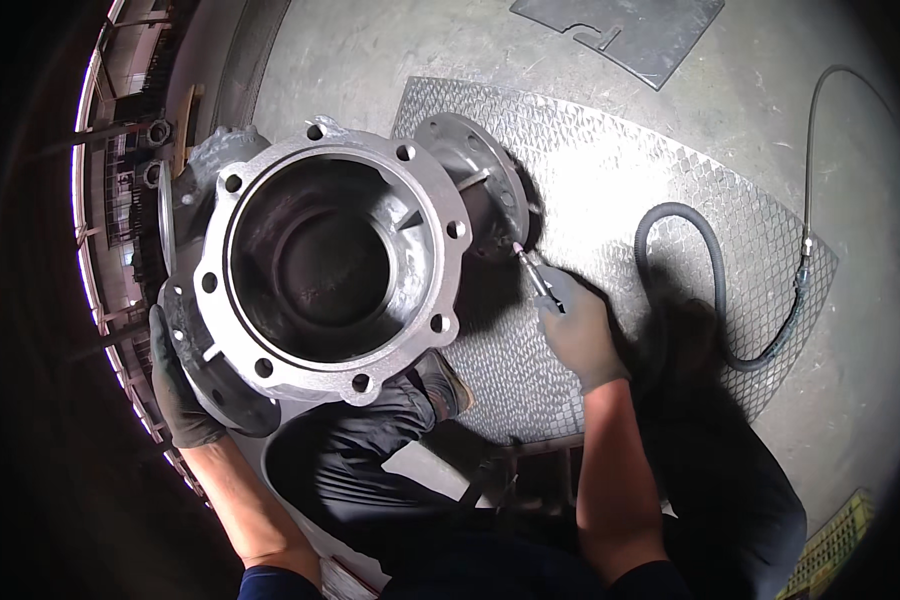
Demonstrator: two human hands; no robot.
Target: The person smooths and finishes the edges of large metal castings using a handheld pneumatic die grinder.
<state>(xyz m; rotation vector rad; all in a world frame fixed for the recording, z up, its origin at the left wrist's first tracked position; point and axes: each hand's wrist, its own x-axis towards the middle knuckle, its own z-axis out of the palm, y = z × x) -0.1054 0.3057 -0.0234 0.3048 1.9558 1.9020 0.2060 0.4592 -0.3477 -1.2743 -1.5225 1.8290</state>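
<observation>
A large grey metal valve body (pixel 425 290) stands before me, its round, bolt-holed opening facing up. My right hand (pixel 577 325), in a grey glove, is closed around a slim pencil grinder (pixel 538 278). The grinder's pinkish tip is at the lower edge of the side flange (pixel 505 185) on the casting's right; whether it touches cannot be made out. On the left, my gloved left hand (pixel 178 385) grips the outer side of another flange (pixel 232 395), with part of its fingers hidden behind the metal.
A ribbed dark hose (pixel 715 255) loops over the diamond-patterned metal plate (pixel 580 390) to my right and joins a thinner line (pixel 808 170). A flat dark sheet (pixel 650 35) lies farther off. A yellow crate (pixel 830 545) stands at the lower right. My shoe (pixel 445 385) is close below the casting.
</observation>
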